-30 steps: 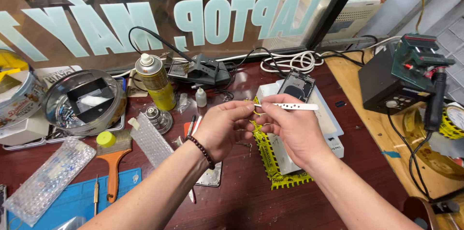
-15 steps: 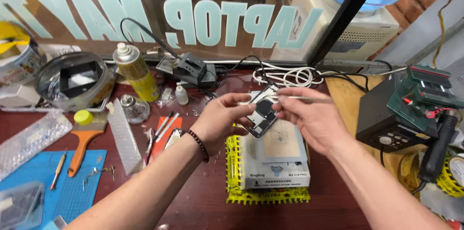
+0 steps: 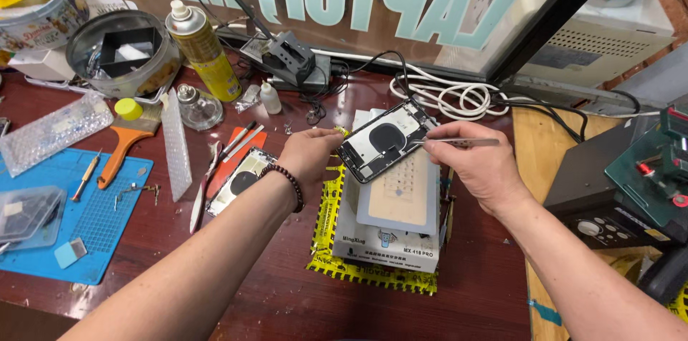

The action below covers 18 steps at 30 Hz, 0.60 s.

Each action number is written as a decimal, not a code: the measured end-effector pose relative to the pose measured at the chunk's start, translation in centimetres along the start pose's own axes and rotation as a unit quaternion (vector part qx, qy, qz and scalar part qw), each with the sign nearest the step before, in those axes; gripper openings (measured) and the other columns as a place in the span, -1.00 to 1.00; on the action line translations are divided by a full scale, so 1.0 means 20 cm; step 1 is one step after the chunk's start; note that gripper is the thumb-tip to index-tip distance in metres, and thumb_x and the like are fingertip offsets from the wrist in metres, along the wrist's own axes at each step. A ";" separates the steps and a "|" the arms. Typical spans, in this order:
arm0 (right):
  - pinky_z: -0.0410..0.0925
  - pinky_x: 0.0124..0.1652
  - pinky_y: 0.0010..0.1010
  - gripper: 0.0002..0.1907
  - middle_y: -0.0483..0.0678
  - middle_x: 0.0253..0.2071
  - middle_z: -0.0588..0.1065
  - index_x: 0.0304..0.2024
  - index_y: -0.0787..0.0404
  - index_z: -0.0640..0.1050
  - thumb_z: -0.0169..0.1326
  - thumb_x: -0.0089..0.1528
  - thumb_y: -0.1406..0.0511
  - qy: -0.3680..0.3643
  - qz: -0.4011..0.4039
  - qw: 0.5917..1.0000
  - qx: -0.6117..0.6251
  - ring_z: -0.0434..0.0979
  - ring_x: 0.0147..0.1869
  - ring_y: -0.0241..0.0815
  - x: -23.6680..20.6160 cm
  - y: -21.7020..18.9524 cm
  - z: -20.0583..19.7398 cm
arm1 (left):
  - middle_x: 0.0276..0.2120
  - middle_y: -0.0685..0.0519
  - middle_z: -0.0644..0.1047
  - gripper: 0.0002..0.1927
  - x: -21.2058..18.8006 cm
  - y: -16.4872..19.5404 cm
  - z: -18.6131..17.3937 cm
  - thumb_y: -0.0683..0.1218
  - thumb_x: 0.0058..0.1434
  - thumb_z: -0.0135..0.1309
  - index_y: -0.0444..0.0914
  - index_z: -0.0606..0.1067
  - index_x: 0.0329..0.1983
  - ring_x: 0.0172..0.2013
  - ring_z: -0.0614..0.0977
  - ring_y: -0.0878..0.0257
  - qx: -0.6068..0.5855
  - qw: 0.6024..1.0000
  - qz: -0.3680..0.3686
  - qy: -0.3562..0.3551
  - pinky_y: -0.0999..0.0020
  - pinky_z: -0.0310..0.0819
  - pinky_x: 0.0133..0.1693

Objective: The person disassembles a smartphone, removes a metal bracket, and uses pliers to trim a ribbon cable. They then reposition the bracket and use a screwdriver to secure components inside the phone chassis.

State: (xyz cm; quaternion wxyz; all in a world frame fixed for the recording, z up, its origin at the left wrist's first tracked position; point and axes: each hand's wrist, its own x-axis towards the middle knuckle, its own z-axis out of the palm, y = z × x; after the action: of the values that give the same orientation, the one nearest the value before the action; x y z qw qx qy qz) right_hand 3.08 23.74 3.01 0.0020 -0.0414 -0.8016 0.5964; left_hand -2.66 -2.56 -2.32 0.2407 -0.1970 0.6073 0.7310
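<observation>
Head view: the left hand (image 3: 309,156) now grips the opened phone housing (image 3: 385,140), lifted higher above the white box (image 3: 387,248) than a moment ago, while the right hand (image 3: 469,162), pinched on tweezers (image 3: 451,141), has brought their tip to its upper edge.

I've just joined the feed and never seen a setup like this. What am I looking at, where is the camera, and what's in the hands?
No machine here: a person works with bare hands, filmed by a camera on their head looking down at a cluttered workbench. The left hand holds an opened phone housing tilted above a white box on a yellow mat. The right hand holds tweezers with the tip at the housing's edge. To the left lie a blue mat, a spray can and a second phone back.
</observation>
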 end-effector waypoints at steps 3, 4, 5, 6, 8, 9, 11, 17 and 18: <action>0.45 -0.21 -0.57 -0.79 -0.10 -0.32 0.63 -0.15 0.28 0.67 0.23 0.17 0.35 -0.016 0.007 1.000 -0.011 0.60 -0.26 -0.39 0.03 -0.02 0.02 | -0.28 0.06 0.57 -0.77 -0.01 0.01 0.02 -0.05 0.33 0.04 -0.25 0.51 -0.04 -0.34 0.54 0.21 -0.021 0.999 -0.030 -0.011 0.19 0.55 -0.24; 0.46 -0.20 -0.58 -0.80 -0.11 -0.31 0.64 -0.16 0.27 0.67 0.21 0.17 0.35 -0.023 0.009 1.000 -0.013 0.61 -0.25 -0.39 0.04 -0.02 0.02 | -0.28 0.06 0.57 -0.76 -0.02 0.01 0.02 -0.03 0.35 0.04 -0.26 0.52 -0.04 -0.32 0.56 0.22 -0.023 0.999 -0.028 -0.018 0.19 0.54 -0.23; 0.46 -0.20 -0.58 -0.80 -0.12 -0.31 0.64 -0.16 0.26 0.67 0.22 0.16 0.35 -0.029 0.000 0.999 -0.033 0.61 -0.24 -0.40 0.04 -0.03 0.02 | -0.27 0.07 0.58 -0.74 -0.02 0.01 0.03 -0.01 0.36 0.03 -0.27 0.52 -0.04 -0.31 0.58 0.23 -0.024 0.999 -0.028 -0.024 0.18 0.54 -0.21; 0.45 -0.21 -0.58 -0.80 -0.12 -0.30 0.64 -0.16 0.25 0.67 0.24 0.16 0.35 -0.035 -0.011 0.998 -0.054 0.61 -0.24 -0.40 0.04 -0.03 0.02 | -0.26 0.07 0.59 -0.72 -0.03 0.01 0.04 0.01 0.37 0.02 -0.27 0.52 -0.04 -0.30 0.59 0.24 -0.027 0.999 -0.025 -0.032 0.18 0.54 -0.20; 0.45 -0.20 -0.58 -0.80 -0.14 -0.28 0.64 -0.16 0.25 0.67 0.25 0.15 0.34 -0.045 -0.037 0.996 -0.071 0.61 -0.22 -0.42 0.05 -0.04 0.03 | -0.25 0.06 0.59 -0.73 -0.03 0.02 0.05 0.00 0.36 -0.01 -0.26 0.51 -0.03 -0.28 0.61 0.23 -0.028 0.999 -0.024 -0.030 0.15 0.55 -0.19; 0.45 -0.18 -0.59 -0.80 -0.15 -0.27 0.64 -0.16 0.25 0.67 0.25 0.16 0.34 -0.050 -0.049 0.995 -0.067 0.60 -0.21 -0.43 0.04 -0.04 0.02 | -0.25 0.06 0.60 -0.73 -0.03 0.01 0.06 -0.01 0.36 -0.02 -0.26 0.51 -0.02 -0.28 0.61 0.22 -0.029 0.999 -0.027 -0.029 0.13 0.55 -0.18; 0.45 -0.16 -0.59 -0.81 -0.15 -0.26 0.64 -0.17 0.24 0.68 0.25 0.16 0.34 -0.051 -0.057 0.995 -0.068 0.59 -0.20 -0.43 0.03 -0.03 0.03 | -0.24 0.05 0.60 -0.73 -0.04 0.01 0.06 -0.01 0.36 -0.02 -0.25 0.50 -0.01 -0.28 0.62 0.20 -0.032 0.999 -0.031 -0.030 0.13 0.56 -0.17; 0.46 -0.15 -0.58 -0.81 -0.16 -0.25 0.65 -0.17 0.24 0.68 0.24 0.16 0.34 -0.049 -0.067 0.992 -0.097 0.59 -0.19 -0.43 0.02 -0.04 0.02 | -0.21 0.04 0.60 -0.71 -0.05 0.02 0.06 0.00 0.37 -0.03 -0.26 0.51 0.01 -0.27 0.62 0.18 -0.023 0.999 -0.031 -0.033 0.13 0.56 -0.15; 0.46 -0.15 -0.58 -0.82 -0.16 -0.24 0.65 -0.17 0.23 0.69 0.23 0.17 0.33 -0.055 -0.066 0.991 -0.100 0.59 -0.19 -0.43 0.01 -0.05 0.02 | -0.21 0.03 0.60 -0.70 -0.05 0.02 0.06 0.00 0.36 -0.03 -0.27 0.51 0.02 -0.27 0.62 0.18 -0.022 0.999 -0.030 -0.037 0.12 0.56 -0.15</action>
State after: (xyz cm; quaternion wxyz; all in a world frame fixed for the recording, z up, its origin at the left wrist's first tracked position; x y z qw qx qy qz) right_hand 2.73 23.09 3.84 -0.0064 0.0445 -0.8574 0.5127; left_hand -2.01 -1.46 -1.21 0.2807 -0.1933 0.5759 0.7431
